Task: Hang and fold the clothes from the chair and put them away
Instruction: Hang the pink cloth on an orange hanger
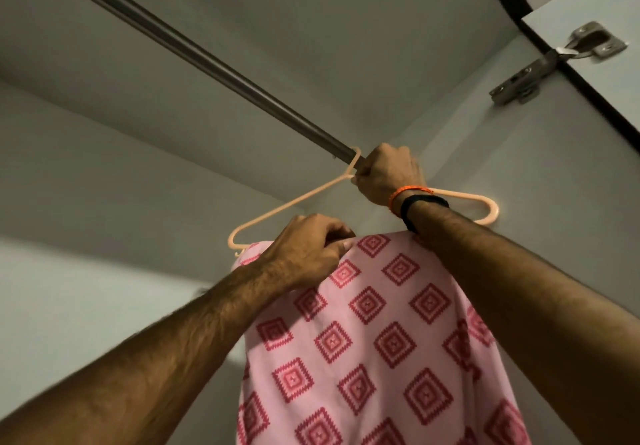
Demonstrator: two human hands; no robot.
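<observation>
A pink cloth with dark red diamond patterns hangs folded over the lower bar of a peach plastic hanger. The hanger's hook sits on the dark metal wardrobe rail. My right hand grips the hanger at its neck, right by the rail; an orange thread and a black band circle that wrist. My left hand pinches the top fold of the cloth at the hanger's bar, near its left end. The hanger's right shoulder shows past my right wrist.
I look up into a grey wardrobe interior. The rail runs from the upper left down to the centre. A metal hinge joins the open door at the upper right. The side wall stands just behind the hanger's right end.
</observation>
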